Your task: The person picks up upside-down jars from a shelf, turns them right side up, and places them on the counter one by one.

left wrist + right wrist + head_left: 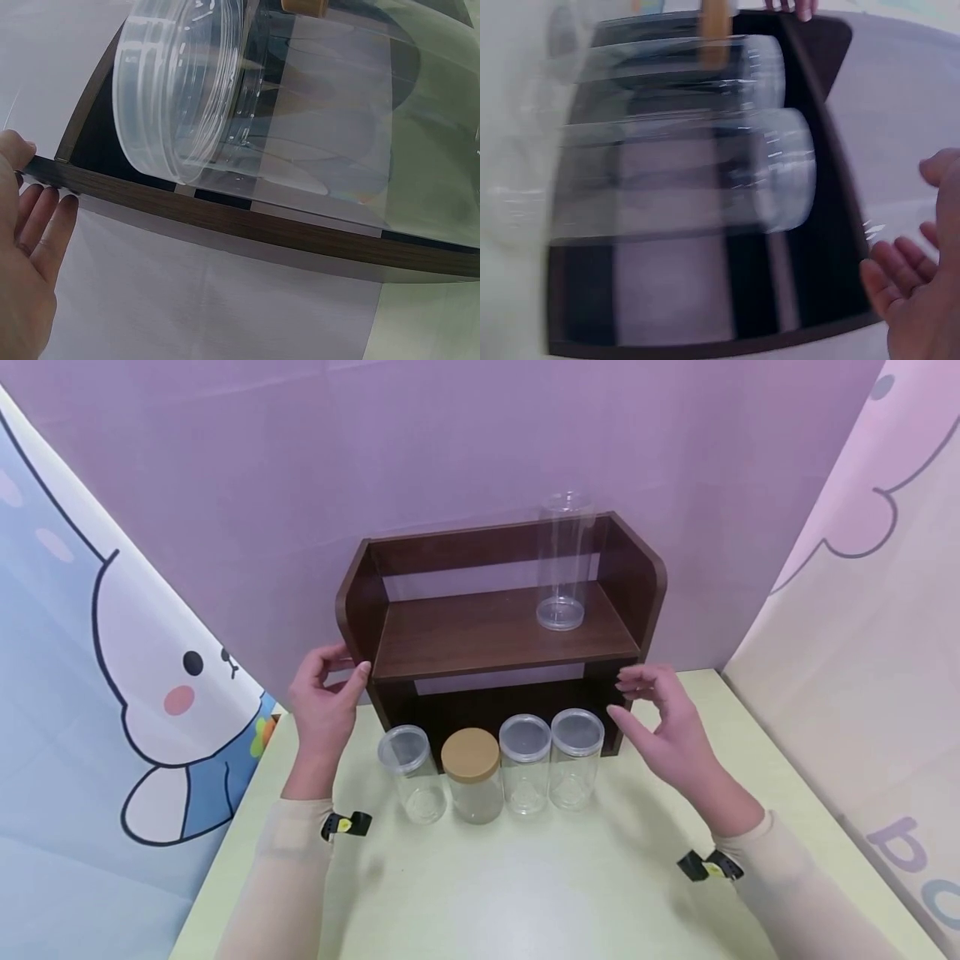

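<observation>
A dark brown two-tier desktop shelf [502, 627] stands against the curtain. My left hand [327, 706] pinches its left side panel, thumb in front and fingers behind; the left wrist view shows the thumb and fingers [54, 232] on either face of the board edge. My right hand [663, 727] is beside the right side panel, fingers spread and holding nothing. A tall clear jar [564, 560] stands upright on the upper tier at right. In front of the shelf are a clear-lidded jar [408, 772], a tan-lidded jar [472, 777] and two more clear jars [525, 764] side by side.
The pale green tabletop [495, 893] spreads in front of the jars. A purple curtain [300, 460] hangs behind the shelf. Printed cloths with cartoon figures flank the table, on the left [67, 710] and on the right [862, 677].
</observation>
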Demonstrator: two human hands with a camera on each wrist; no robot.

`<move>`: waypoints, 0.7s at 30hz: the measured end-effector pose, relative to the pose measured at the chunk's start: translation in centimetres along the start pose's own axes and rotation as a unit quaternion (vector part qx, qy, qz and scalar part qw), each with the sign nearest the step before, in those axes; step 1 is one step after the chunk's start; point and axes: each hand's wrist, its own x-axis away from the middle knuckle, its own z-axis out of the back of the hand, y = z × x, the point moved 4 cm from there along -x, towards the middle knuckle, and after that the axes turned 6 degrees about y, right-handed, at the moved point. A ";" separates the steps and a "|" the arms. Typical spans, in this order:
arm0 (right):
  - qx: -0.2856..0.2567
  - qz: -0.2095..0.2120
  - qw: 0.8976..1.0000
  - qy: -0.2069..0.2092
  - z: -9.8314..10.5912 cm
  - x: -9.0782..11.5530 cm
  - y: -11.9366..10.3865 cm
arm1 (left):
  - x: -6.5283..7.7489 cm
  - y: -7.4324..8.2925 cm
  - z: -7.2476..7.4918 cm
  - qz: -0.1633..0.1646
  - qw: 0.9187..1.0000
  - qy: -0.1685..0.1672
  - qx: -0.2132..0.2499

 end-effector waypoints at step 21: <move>0.085 -0.158 0.984 -0.015 -4.1 -10.5 -0.3 | 0.0 -0.2 0.1 0.011 1.000 0.007 -0.014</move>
